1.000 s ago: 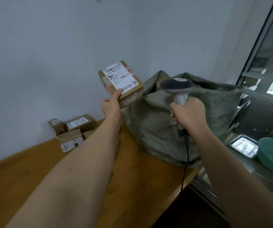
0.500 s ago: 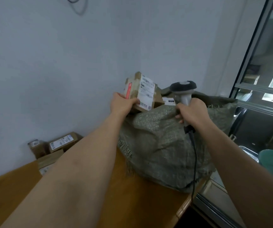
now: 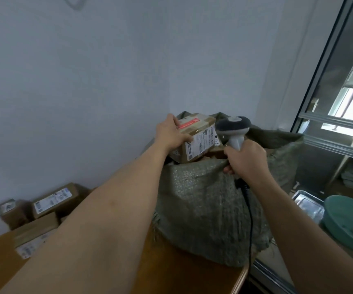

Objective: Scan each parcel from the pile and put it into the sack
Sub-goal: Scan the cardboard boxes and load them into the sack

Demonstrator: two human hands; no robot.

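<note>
While left hand grips cardboard parcel over open mouth of woven sack, not yet dropped in. Right hand closed on barcode scanner and sack rim. Several boxes left piled near surface's far-left edge.

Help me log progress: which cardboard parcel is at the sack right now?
The red-taped parcel gripped by the left hand over the sack mouth; the others lie piled by the wall.
</note>
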